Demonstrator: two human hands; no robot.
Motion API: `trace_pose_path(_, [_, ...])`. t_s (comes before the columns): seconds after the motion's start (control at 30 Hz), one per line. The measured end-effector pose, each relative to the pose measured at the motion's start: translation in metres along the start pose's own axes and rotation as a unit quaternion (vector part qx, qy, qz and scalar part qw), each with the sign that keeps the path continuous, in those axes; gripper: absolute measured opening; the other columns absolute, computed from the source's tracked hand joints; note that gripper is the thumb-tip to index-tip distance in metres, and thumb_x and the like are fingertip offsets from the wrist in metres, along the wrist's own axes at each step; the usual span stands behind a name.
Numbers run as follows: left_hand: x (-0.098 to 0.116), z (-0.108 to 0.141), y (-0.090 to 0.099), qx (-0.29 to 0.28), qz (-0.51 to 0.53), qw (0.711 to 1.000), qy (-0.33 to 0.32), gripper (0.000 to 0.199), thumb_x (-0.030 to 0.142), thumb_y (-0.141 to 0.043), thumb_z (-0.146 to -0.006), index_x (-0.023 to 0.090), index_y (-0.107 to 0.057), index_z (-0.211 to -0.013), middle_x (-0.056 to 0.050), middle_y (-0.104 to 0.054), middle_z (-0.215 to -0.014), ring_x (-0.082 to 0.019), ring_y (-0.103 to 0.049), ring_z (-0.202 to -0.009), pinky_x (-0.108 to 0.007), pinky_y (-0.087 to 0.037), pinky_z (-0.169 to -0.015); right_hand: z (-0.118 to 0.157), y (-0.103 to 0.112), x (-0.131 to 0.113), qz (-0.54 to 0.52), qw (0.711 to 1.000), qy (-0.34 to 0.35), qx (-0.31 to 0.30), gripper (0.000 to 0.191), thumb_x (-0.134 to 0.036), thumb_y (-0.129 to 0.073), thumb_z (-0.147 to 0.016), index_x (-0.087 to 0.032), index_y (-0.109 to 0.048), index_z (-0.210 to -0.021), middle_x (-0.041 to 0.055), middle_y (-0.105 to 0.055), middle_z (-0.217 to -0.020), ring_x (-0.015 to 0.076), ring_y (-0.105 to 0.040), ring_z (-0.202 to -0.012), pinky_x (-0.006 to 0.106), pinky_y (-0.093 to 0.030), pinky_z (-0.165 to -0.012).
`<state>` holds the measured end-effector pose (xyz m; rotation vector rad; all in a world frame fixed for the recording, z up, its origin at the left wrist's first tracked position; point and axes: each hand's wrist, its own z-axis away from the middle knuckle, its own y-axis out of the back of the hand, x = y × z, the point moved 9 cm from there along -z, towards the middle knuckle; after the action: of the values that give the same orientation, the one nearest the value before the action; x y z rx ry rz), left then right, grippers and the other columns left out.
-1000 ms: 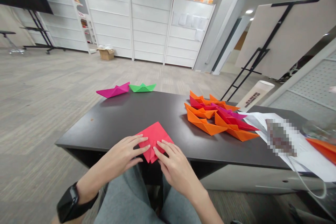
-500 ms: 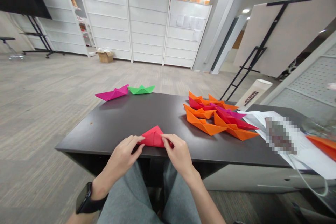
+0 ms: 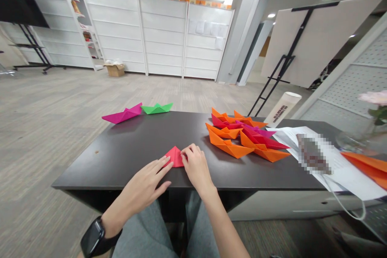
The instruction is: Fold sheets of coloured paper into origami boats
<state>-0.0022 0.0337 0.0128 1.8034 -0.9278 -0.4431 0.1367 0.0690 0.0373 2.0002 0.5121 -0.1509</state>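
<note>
A red folded paper (image 3: 175, 156), pointed at the top with a crease down its middle, lies near the front edge of the dark table. My left hand (image 3: 144, 183) rests with fingers stretched out, its fingertips pressing on the paper's left part. At the right side of the paper, my right hand (image 3: 195, 167) has thumb and fingers pinched together on its edge. The fingers hide both side corners of the paper.
Several orange, red and magenta paper boats (image 3: 231, 148) stand to the right. A magenta boat (image 3: 123, 115) and a green boat (image 3: 157, 108) sit at the far left edge. White sheets (image 3: 347, 173), a white tube (image 3: 282, 109) and an orange folded paper (image 3: 367, 166) are further right on the table (image 3: 121, 149).
My left hand has gone from pinching the paper's left side to lying flat on it with fingers spread. My right fingers have moved up along the right edge.
</note>
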Motion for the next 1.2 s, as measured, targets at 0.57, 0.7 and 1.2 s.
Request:
trace_pose_path(0.57, [-0.016,0.021,0.002,-0.044,-0.047,0.997,0.03,0.059,0.044,-0.049,-0.097,0.022,-0.037,-0.151,-0.007,-0.042,-0.155,-0.026,-0.04,-0.142,-0.046,-0.033,-0.117,0.068,0.016,-0.004,-0.006,0.995,0.083,-0.048,0.039,-0.023,-0.048,-0.098,-0.018,-0.056,-0.136,0.0089,-0.06,-0.139,0.0241,-0.055,-0.13,0.052,-0.029,-0.118])
trace_pose_path(0.7, [-0.03,0.038,0.01,-0.035,-0.056,0.996,0.052,0.057,0.042,-0.052,-0.096,0.022,-0.041,-0.148,-0.007,-0.05,-0.15,-0.027,-0.045,-0.139,-0.047,-0.037,-0.114,0.053,0.02,0.0,0.038,0.993,0.092,-0.059,0.033,-0.021,-0.056,-0.095,-0.019,-0.062,-0.128,0.0083,-0.071,-0.118,0.0247,-0.064,-0.108,0.049,-0.036,-0.111])
trace_pose_path(1.2, [0.005,0.02,0.014,0.093,0.303,0.897,0.307,0.017,0.038,-0.056,-0.093,0.022,-0.059,-0.098,-0.003,-0.069,-0.096,-0.02,-0.066,-0.089,-0.035,-0.052,-0.083,0.052,0.027,-0.03,-0.043,0.998,0.04,0.023,0.022,-0.017,-0.045,-0.101,-0.019,-0.067,-0.1,0.0044,-0.067,-0.082,0.0205,-0.061,-0.075,0.033,-0.04,-0.07])
